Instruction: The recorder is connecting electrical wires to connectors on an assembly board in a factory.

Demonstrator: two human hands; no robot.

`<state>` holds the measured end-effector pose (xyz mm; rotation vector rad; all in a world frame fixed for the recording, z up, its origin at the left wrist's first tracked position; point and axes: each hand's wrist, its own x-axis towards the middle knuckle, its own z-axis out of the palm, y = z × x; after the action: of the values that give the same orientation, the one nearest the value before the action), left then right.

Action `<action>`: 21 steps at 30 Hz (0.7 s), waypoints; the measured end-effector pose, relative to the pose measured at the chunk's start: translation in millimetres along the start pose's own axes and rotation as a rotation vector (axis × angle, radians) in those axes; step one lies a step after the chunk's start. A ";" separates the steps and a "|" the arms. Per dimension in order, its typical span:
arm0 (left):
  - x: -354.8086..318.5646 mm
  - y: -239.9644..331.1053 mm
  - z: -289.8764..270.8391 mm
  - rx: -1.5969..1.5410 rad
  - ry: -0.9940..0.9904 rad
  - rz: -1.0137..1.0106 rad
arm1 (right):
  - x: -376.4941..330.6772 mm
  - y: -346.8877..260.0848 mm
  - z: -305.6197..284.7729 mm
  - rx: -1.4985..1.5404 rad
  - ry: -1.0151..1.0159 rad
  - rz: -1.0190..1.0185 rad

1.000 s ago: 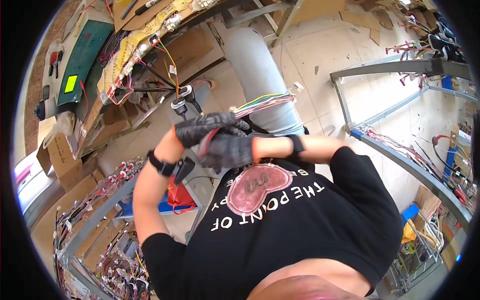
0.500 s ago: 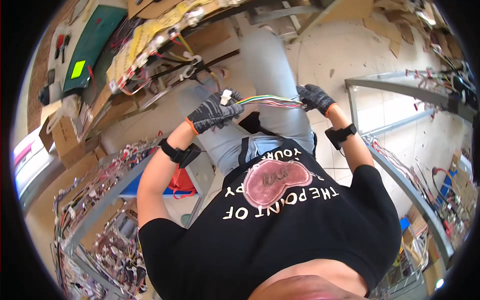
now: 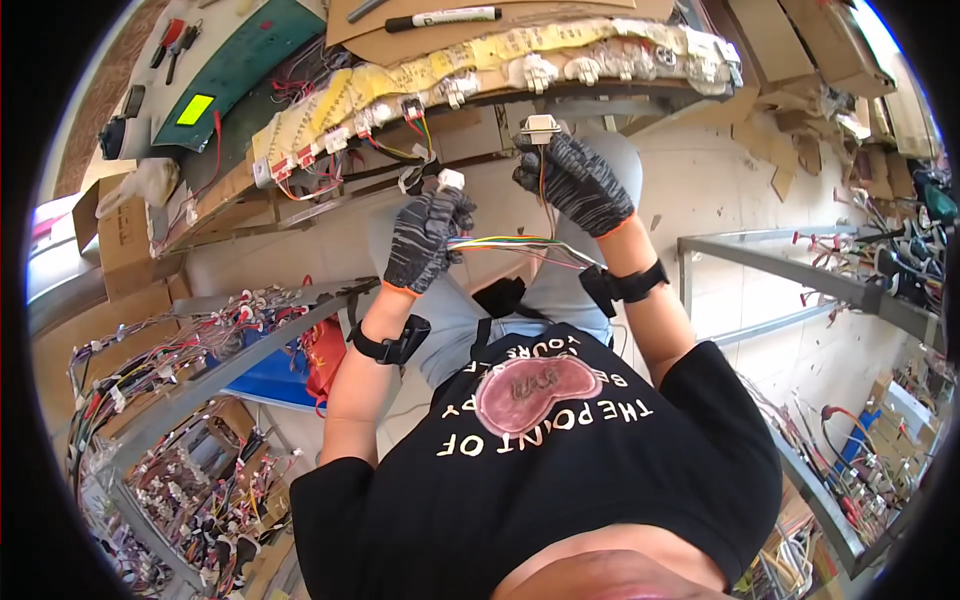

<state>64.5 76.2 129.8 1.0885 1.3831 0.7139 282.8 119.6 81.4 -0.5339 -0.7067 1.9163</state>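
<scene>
My left hand point(image 3: 425, 238), in a grey-black knit glove with an orange cuff, is closed on a bundle of wires. A white connector point(image 3: 451, 179) sticks up from its fingers. The coloured wires point(image 3: 505, 241) run from that hand over my lap toward my right wrist. My right hand point(image 3: 582, 187), gloved alike, is closed around a second white connector point(image 3: 541, 125) with a thin wire hanging below it. That connector is held just below the edge of a board point(image 3: 480, 62) covered with yellowed tape, along which several white sockets point(image 3: 535, 72) are fixed.
A green box point(image 3: 235, 75) with a lit yellow-green display stands at the back left. A black marker point(image 3: 443, 18) lies on cardboard behind the board. Metal racks point(image 3: 800, 270) hung with wire harnesses stand on both sides. Beside the left rack is a red bag point(image 3: 325, 360).
My right hand has risen from the wires toward the taped board and now holds up a white connector. My left hand has turned more upright, and the view has shifted toward the board.
</scene>
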 end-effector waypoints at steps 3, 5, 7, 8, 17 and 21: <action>18.2 -1.2 4.0 -0.339 0.050 -0.027 | 17.0 -7.0 21.3 -0.157 0.385 0.096; 31.1 1.4 12.2 -0.407 0.062 0.030 | 24.2 0.4 26.8 -0.380 0.456 -0.181; 41.0 6.2 19.7 -0.460 0.061 -0.023 | 27.8 3.9 32.6 -0.557 0.560 -0.506; 45.1 8.7 21.7 -0.505 0.061 -0.087 | 26.4 2.7 32.0 -0.563 0.558 -0.509; 63.3 12.9 27.0 -0.520 0.041 -0.039 | 29.6 -9.0 29.6 -1.054 0.689 -0.604; 59.9 22.6 29.4 -0.513 0.036 -0.076 | 33.2 -28.2 41.8 -1.265 0.690 -0.529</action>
<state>104.3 133.8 122.0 0.6175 1.1727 0.9695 260.7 149.3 129.2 -1.4872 -1.3503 0.5181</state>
